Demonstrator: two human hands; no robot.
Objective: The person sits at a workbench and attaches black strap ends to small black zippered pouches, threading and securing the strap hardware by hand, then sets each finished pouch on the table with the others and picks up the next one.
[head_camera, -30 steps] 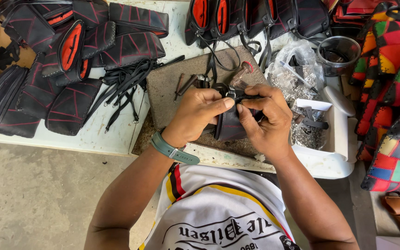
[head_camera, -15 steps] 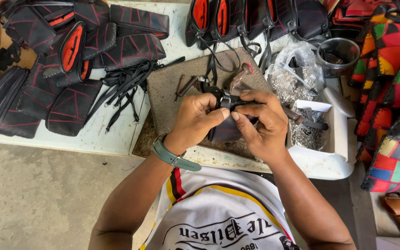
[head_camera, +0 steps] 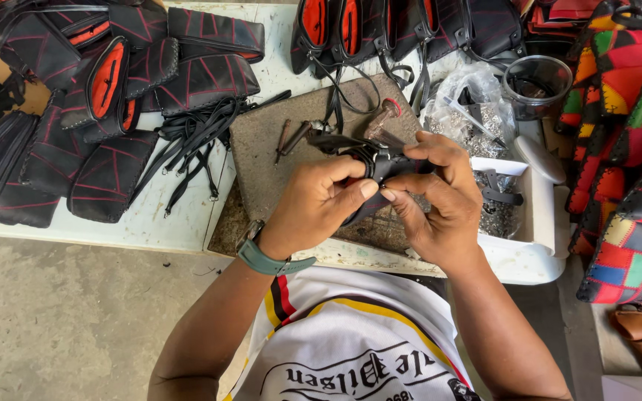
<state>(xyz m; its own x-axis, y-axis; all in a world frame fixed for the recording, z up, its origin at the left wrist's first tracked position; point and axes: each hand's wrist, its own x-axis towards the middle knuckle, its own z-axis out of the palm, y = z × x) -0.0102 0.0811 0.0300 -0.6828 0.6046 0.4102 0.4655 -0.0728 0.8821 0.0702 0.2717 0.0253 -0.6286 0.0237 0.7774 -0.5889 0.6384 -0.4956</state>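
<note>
Over the worn board (head_camera: 261,148), left hand (head_camera: 317,204) and right hand (head_camera: 436,197), fingers curled, pinch a black leather strap piece (head_camera: 388,167).

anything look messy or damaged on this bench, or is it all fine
Nothing looks damaged or spilled. The left hand and right hand hold a small black leather piece over a worn brown work board. Loose black straps lie tangled beside it, and black pouches are heaped unevenly, but that is clutter, not damage.
</note>
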